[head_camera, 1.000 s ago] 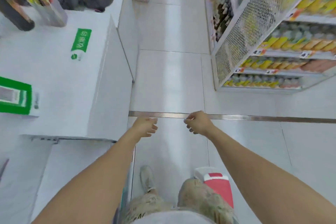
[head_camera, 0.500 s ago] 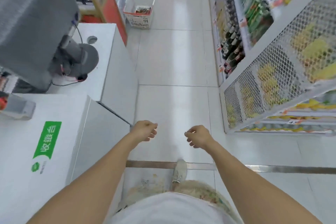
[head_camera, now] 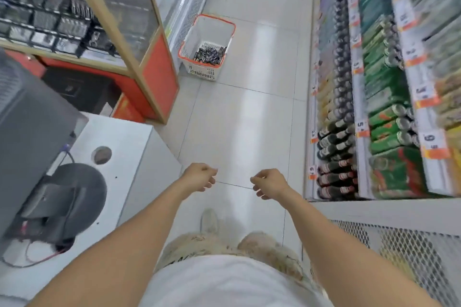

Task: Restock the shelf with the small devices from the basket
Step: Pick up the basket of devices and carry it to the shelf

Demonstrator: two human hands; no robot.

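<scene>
Left hand: the left hand (head_camera: 199, 177) is held out over the floor, fingers loosely curled, holding nothing.
Right hand: the right hand (head_camera: 270, 183) is held out near the left one, a gap between them. Its fingers are loosely curled too, with nothing in them.
Basket: the basket (head_camera: 225, 26) is white with an orange rim. It sits on the floor far ahead, a bit to the left, just beside the glass cabinet (head_camera: 119, 7).
Small devices: a heap of small dark devices (head_camera: 209, 54) lies in the near end of the basket. They are too tiny and blurry to tell apart.
Shelf: long shelves (head_camera: 359, 97) run down the right side, full of dark bottles (head_camera: 335, 142) and green packs (head_camera: 391, 129).
Counter: a white counter (head_camera: 119, 137) is near on the left, with a dark screen stand (head_camera: 72, 197) on it.
Floor: pale tiles (head_camera: 244, 112) lie between the hands and the basket.
</scene>
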